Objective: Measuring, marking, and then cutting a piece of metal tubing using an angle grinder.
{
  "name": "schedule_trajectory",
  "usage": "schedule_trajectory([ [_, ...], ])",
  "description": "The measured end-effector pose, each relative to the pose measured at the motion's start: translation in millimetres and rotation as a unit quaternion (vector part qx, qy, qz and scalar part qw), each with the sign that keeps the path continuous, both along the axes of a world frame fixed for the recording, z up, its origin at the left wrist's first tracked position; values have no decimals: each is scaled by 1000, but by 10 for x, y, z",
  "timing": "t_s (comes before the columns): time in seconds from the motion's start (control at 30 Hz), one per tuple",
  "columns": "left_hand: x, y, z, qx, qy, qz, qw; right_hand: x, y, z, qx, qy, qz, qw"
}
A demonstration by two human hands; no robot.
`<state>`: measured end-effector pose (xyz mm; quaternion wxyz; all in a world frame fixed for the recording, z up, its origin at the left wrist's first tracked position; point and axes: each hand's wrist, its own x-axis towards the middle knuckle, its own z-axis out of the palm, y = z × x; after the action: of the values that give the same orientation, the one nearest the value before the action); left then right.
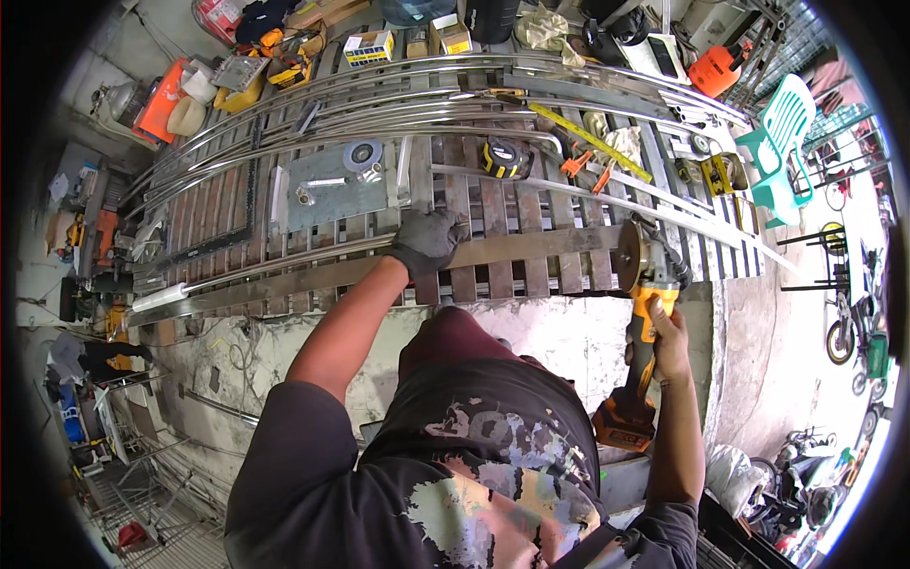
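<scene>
My left hand (427, 242), in a dark glove, grips a long flat metal bar (540, 244) near its middle, on the near side of the slatted metal bench (464, 209). My bare right hand (669, 339) is closed around the body of a yellow and black cordless angle grinder (646, 327). The grinder's disc (628, 256) stands upright at the right end of the bar; I cannot tell whether it touches the metal. Beside my left hand, thin shiny tubes (284, 261) lie along the bar, with white wrapping (159, 298) at their left end.
Farther back on the bench lie a tape measure (505, 158), a yellow ruler (588, 142), orange clamps (574, 165), a metal plate (334, 204) with a grinding disc (362, 156), and several bent steel tubes (379, 116). A green plastic chair (782, 142) stands to the right.
</scene>
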<state>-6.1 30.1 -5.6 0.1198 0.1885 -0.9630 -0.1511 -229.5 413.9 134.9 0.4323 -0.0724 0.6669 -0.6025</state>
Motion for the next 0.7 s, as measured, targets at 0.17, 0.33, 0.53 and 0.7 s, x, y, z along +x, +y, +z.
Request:
schedule_trajectory([
  [0.17, 48, -90, 157, -127, -31, -19, 991, 91, -451, -189, 35, 90, 74, 992],
  [0.33, 30, -208, 417, 31, -43, -31, 998, 285, -1203, -146, 100, 113, 174, 973],
  [0.53, 19, -223, 816, 95, -11, -49, 994, 465, -1759, -25, 177, 164, 236, 941],
  [0.7, -27, -388, 977, 164, 56, -64, 983, 525, -1862, -187, 101, 223, 221, 944],
])
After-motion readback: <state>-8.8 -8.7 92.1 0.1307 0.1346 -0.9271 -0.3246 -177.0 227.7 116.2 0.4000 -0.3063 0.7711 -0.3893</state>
